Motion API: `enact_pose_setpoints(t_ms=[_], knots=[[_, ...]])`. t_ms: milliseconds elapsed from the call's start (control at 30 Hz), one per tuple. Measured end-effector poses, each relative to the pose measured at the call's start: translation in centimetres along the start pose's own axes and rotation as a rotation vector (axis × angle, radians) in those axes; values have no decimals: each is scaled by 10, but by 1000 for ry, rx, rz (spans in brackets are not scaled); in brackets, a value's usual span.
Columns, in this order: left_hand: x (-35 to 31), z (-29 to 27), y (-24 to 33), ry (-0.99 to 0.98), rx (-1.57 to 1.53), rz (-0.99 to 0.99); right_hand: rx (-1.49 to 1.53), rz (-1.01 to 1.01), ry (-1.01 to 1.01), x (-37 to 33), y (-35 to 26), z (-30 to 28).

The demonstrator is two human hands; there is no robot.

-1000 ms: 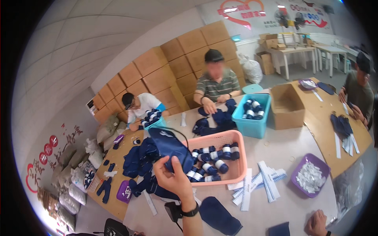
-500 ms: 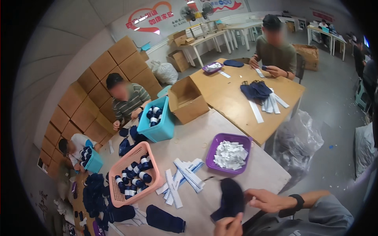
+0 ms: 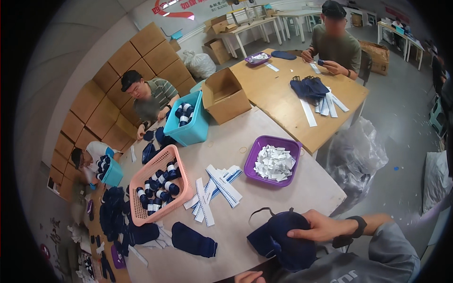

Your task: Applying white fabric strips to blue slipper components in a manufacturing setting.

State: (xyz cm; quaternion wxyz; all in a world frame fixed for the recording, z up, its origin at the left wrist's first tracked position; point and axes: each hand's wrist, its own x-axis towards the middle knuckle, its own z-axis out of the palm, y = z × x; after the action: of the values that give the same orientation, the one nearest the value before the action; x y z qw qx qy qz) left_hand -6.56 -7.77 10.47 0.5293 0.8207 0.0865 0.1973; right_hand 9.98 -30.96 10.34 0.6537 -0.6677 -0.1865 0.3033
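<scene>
My right hand (image 3: pixel 323 227) grips a navy cloth piece (image 3: pixel 292 247) at the lower right, thumb laid across its rounded part. A flatter navy flap sticks out to the left, and a thin dark cord loops from the top; its exact kind is unclear. At the bottom edge my left hand (image 3: pixel 249 277) shows only in part, apart from the cloth, fingers loosely bent with nothing visible in them. Left of the held cloth lies a flat, elongated navy cloth piece (image 3: pixel 193 239). White paper strips (image 3: pixel 218 186) with blue markings lie crossed beyond it.
A pink basket (image 3: pixel 188 193) and a turquoise bin (image 3: pixel 188 134) hold banded navy rolls. Small white pieces fill a purple basket (image 3: pixel 296 175). Behind stands an open carton (image 3: pixel 226 94). Co-workers sit across and at left. A clear plastic bag (image 3: pixel 356 155) hangs beside the table's right edge.
My left hand has let go of the navy cloth and dropped toward the bottom edge. My right hand now holds the cloth alone, turned so its broad face shows. The view has tilted down.
</scene>
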Motion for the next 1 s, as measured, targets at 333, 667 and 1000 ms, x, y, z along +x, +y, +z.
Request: enact_pose_setpoints(t_ms=[333,667,1000], knots=[[-10,-1,-30,-247,-605,-345,89,-6,-170,26,-24,7],[33,31,-61,60,-466,-262,-152,-126,156,42,10,-22],[63,45,-50,-36,-423,-154,-212,-266,-120,19,16,-26]])
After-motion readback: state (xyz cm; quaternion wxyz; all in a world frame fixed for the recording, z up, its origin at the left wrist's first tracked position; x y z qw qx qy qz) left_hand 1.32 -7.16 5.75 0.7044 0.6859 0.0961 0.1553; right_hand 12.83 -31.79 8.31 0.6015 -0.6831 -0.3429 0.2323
